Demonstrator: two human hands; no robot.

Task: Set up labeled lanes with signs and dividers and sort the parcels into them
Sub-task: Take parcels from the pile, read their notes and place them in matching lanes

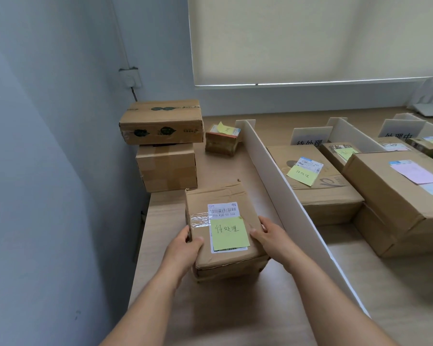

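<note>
A: What colours mark the brown cardboard parcel [223, 228] in front?
B: A yellow-green sticky note [229, 233] with black handwriting, over a white barcode label [223, 211].
A: The tall divider board [285, 193]?
B: Plain white, on a pale wood-grain table [160, 221].
A: The big brown carton [395, 196] on the right?
B: A pink sheet [416, 173].
</note>
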